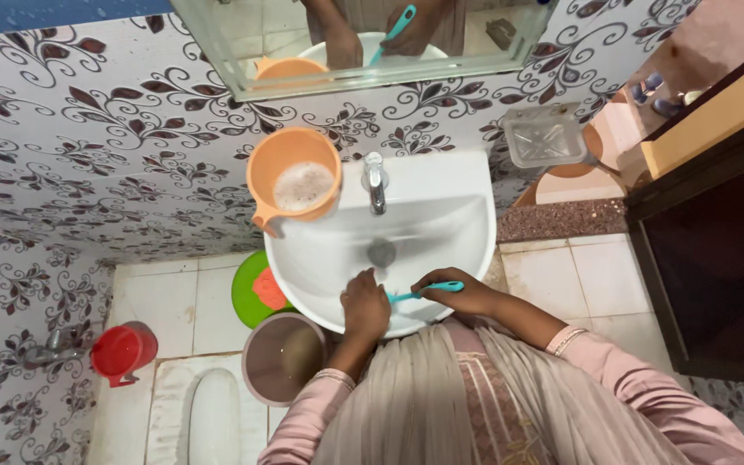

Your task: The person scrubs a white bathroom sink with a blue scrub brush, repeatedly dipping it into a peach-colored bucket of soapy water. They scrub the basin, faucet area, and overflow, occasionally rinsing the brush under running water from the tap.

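My right hand (462, 294) grips a teal toothbrush (430, 289) by its handle, with the brush head pointing left towards my left hand (364, 304). My left hand is closed around the brush end, over the front rim of the white wash basin (467, 232). Both hands hover above the basin's near edge. What the left fingers pinch is hidden. An orange mug (296, 178) with foamy water stands on the basin's back left corner, beside the chrome tap (375, 182).
A mirror (363, 39) hangs above the basin on patterned wall tiles. On the floor to the left stand a red mug (122, 351), a green bucket (245, 293), a brown bucket (284, 357) and a squat toilet pan (213, 418). A clear soap dish (544, 136) is mounted right; a dark door (716, 258) stands further right.
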